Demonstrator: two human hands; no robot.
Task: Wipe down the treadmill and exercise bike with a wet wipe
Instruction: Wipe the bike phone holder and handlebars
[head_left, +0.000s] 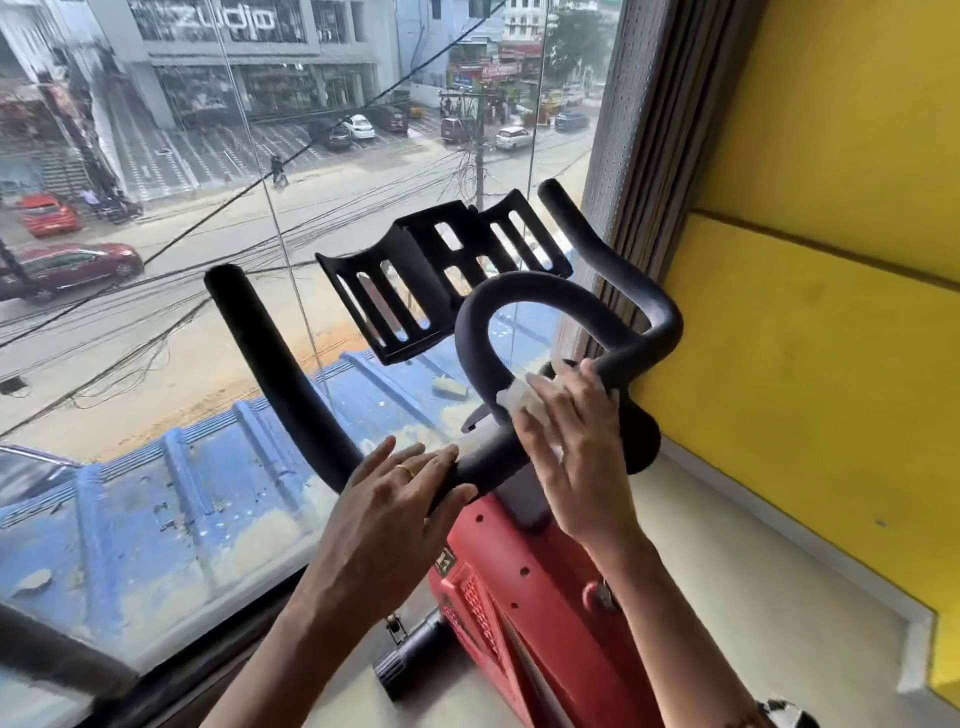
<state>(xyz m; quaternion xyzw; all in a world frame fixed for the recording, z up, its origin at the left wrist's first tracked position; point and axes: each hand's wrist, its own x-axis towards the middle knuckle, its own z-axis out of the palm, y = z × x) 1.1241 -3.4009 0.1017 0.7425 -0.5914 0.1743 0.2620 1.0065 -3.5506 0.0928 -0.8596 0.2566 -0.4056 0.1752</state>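
Two hands were on the black handlebar (291, 374) of the red exercise bike (524, 597) by the window (208, 208). The left hand (400, 499) gripped it. The right hand (571, 441) clutched a white wet wipe (517, 397) against it.

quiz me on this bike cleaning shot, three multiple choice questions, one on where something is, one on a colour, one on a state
1. Where is the wet wipe?
A) on a pedal
B) pressed on the handlebar loop under the right hand
C) on a seat

2. What colour is the bike body below the bars?
A) yellow
B) blue
C) red

3. What is the left hand doing?
A) hanging free
B) holding a spray bottle
C) holding the handlebar

Answers:
1 B, the white wipe peeks out beside the fingers on the loop.
2 C, the perforated shroud under the bars is red.
3 C, its fingers lie over the bar with the thumb round it.
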